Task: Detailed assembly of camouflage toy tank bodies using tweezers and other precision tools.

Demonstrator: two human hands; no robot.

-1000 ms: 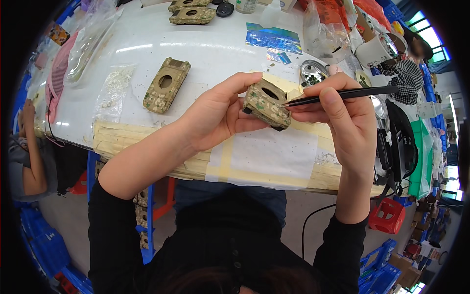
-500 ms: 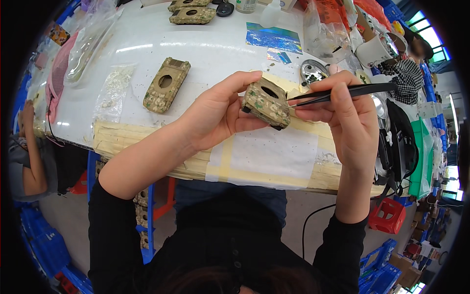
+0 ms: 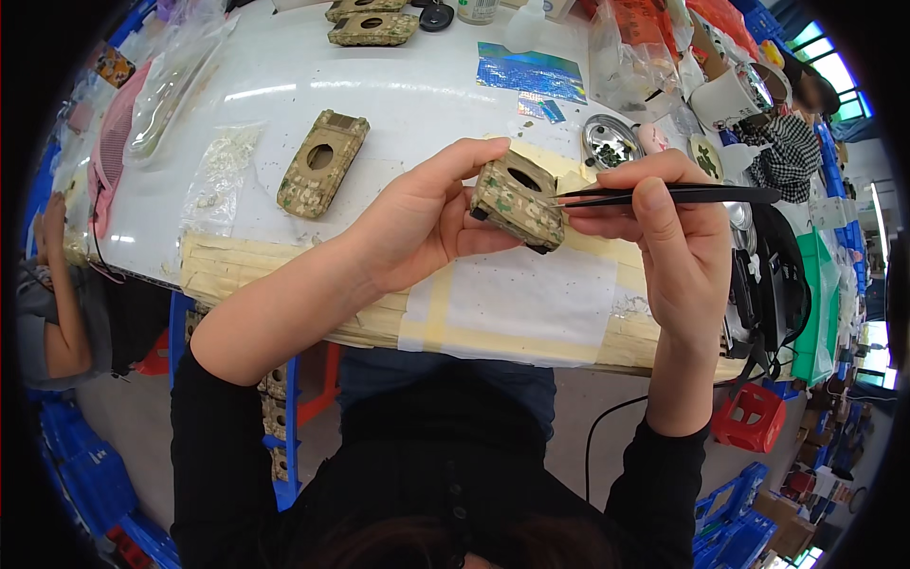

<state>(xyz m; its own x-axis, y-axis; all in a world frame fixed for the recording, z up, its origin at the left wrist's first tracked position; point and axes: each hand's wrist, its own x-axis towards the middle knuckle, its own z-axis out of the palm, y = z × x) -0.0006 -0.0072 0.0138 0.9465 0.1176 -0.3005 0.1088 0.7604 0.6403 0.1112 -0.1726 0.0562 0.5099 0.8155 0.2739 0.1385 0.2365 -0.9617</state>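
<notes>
My left hand point(image 3: 436, 213) grips a camouflage-patterned model vehicle hull point(image 3: 517, 216), tilted above the table, with a round hole in its top. Between the thumb and fingers of my right hand point(image 3: 678, 232) is a pair of black tweezers point(image 3: 697, 194). Their tips meet the hull's right edge, beside the hole; whether they pinch a small piece there is too fine to see. Another camouflage hull point(image 3: 305, 185) lies on the table to the left of my hands, and a further one point(image 3: 373, 29) sits at the far edge.
A round metal dish point(image 3: 607, 128) with small dark green bits stands beyond my right hand. Behind it lie a shiny blue foil sheet point(image 3: 531, 74) and plastic bags point(image 3: 630, 62). White paper point(image 3: 512, 303) is taped at the near edge. Another person's arm point(image 3: 62, 303) shows at far left.
The back end of the tweezers has dropped and swung slightly right as my right hand turned, while the tips stay at the hull's edge. My left hand and the hull have barely moved.
</notes>
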